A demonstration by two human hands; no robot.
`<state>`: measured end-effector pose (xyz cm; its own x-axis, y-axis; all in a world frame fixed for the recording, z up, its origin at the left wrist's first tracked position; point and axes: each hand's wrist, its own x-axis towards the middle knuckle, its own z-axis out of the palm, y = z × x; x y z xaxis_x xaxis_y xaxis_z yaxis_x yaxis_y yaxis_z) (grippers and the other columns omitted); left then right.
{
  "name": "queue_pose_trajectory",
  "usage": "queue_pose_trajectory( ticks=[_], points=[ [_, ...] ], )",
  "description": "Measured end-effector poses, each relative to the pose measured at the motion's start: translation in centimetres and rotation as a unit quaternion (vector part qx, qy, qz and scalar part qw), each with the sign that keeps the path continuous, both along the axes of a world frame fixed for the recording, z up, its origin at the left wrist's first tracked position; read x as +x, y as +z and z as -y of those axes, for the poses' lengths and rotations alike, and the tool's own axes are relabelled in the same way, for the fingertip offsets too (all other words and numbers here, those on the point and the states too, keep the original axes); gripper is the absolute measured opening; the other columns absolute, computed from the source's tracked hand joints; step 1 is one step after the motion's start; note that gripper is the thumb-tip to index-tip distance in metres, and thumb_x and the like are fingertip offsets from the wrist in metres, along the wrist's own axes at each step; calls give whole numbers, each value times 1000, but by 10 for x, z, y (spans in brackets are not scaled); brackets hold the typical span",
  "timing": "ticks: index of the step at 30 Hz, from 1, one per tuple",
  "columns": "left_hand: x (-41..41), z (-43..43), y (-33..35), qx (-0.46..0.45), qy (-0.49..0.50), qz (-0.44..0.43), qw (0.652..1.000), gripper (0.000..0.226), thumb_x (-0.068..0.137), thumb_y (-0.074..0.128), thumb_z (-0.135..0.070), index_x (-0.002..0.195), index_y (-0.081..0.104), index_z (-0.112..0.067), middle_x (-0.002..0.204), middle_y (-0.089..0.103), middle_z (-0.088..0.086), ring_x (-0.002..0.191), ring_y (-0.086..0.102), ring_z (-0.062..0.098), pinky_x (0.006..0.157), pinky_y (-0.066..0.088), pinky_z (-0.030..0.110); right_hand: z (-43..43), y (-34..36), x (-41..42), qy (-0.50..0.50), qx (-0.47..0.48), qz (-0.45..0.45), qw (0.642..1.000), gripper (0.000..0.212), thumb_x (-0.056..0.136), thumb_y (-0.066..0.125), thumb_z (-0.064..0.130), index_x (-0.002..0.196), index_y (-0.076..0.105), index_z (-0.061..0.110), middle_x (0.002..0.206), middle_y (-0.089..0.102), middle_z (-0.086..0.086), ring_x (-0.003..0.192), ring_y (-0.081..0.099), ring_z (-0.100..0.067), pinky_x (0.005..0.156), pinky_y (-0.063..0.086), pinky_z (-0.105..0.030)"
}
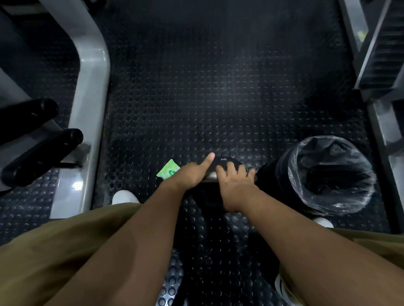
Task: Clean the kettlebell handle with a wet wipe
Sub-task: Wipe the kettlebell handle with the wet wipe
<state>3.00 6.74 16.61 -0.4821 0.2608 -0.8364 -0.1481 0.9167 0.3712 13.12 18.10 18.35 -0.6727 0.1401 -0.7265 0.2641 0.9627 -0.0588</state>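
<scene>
A black kettlebell (pixel 224 159) with a small white weight mark stands on the studded floor in front of my knees, mostly hidden by both hands. My left hand (pixel 191 173) grips its left side, one finger stretched out toward the far side. My right hand (pixel 236 187) lies over the handle with its fingers curled on top. Between the two hands shows a pale strip that looks like the wet wipe (pixel 211 176), pressed against the handle under my right fingers. A green wet wipe packet (pixel 169 169) lies flat on the floor just left of my left hand.
A black bin with a clear plastic liner (pixel 325 174) stands close to the right of the kettlebell. A grey machine frame (pixel 90 113) with black padded rollers (pixel 42 157) runs along the left. A metal rack (pixel 386 69) borders the right. White shoes (pixel 125 197) flank the kettlebell.
</scene>
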Motion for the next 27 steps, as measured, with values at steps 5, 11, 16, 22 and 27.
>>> queue_pose_trajectory(
  ticks=[5,11,16,22,27],
  points=[
    [-46,-5,29,-14,-62,93,994,106,76,18,-101,100,85,-24,128,71,8,124,58,30,116,35,49,1,1,-6,-1,14,27,1000,123,74,85,33,158,-4,23,154,13,-12,141,22,-41,117,15,-68],
    [-31,-13,19,-24,-58,79,995,100,87,19,-93,125,75,-19,142,64,13,133,54,34,117,34,48,2,-3,-7,-3,18,26,999,124,73,86,41,157,-4,25,153,14,-11,140,23,-41,117,15,-68],
    [14,3,-13,1,2,-26,1000,98,92,13,-88,141,65,-20,145,62,11,130,58,30,112,41,43,1,1,-2,4,9,11,1000,113,74,83,30,154,4,23,148,19,-11,137,27,-39,117,17,-68],
    [-7,4,5,10,32,-38,999,103,81,15,-97,111,80,-22,119,74,3,111,67,24,106,46,43,1,6,-2,7,14,15,1000,115,76,80,20,158,-1,20,152,16,-14,140,23,-41,118,14,-69],
    [-18,-11,14,9,-9,-71,997,101,83,15,-96,90,83,-22,103,77,0,100,68,20,94,49,41,3,3,-5,2,21,25,999,121,76,83,28,158,-5,22,153,13,-13,141,22,-42,117,13,-69]
  ],
)
